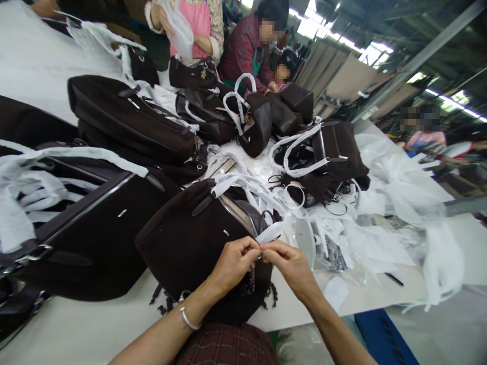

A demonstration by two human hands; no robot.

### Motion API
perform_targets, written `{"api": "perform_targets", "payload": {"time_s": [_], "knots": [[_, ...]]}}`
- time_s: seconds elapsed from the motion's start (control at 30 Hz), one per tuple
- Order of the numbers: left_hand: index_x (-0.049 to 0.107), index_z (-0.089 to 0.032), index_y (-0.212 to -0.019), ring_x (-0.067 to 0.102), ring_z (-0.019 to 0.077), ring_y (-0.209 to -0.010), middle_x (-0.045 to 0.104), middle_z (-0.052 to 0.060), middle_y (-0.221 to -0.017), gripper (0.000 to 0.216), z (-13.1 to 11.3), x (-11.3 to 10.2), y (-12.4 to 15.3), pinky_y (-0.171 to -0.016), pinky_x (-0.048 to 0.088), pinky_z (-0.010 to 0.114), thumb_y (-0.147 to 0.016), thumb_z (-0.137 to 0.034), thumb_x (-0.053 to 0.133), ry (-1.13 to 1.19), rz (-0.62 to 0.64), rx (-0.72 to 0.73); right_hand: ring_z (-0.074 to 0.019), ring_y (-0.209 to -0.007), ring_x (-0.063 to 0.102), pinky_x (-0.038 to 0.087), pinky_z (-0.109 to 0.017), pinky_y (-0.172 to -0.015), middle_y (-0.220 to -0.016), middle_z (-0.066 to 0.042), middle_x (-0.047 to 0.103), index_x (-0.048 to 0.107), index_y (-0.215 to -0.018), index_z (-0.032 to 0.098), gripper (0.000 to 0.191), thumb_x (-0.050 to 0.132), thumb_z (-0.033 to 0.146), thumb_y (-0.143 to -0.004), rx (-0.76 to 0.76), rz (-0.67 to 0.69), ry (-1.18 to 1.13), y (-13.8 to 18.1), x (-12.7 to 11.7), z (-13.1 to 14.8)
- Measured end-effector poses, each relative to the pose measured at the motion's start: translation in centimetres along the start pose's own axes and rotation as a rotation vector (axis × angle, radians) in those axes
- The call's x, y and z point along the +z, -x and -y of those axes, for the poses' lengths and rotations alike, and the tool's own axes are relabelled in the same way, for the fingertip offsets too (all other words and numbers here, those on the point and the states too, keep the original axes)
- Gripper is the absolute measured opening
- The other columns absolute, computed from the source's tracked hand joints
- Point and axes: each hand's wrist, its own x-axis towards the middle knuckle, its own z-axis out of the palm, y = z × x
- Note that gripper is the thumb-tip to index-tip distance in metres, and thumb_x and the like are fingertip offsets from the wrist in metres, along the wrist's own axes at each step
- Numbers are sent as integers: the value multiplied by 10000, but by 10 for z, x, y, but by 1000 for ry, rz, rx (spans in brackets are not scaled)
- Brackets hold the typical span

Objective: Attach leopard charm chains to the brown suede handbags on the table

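A dark brown suede handbag (190, 243) lies on its side at the near edge of the white table (76, 324), right in front of me. My left hand (232, 263) and my right hand (291, 266) meet above it, both pinched shut on a white paper wrapping strip (271, 233) that runs up to the bag's wrapped handle. A silver bangle sits on my left wrist. What the fingertips touch beyond the strip is hidden.
Several more brown handbags (129, 121) with white-wrapped handles crowd the table left and centre. Loose white paper and clear plastic (380, 238) cover the right side. A black pen (393, 279) lies near the edge. Other people (247, 50) work at the far end.
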Motion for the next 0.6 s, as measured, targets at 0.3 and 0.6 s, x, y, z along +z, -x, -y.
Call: {"api": "perform_targets", "payload": {"time_s": [0.3,0.6], "knots": [[612,-177,-707,526,103,-605,566,-32,-653,172,-6,3,1,-591,396,204,-859,-208,538,-93,-93,96,-159,-775,615,477,-281,-738,-793,-31,653,643,-783,199,152,572,245,-909,-357,-189,261,9,15,-1],[583,-280,-1285,674,146,-822,655,67,-1251,397,-12,-26,-2,-743,559,251,-895,-225,529,-464,-171,330,-253,-898,708,571,-326,-788,-958,-86,744,715,-939,205,331,698,465,-735,55,-304,115,6,-34,-34]]}}
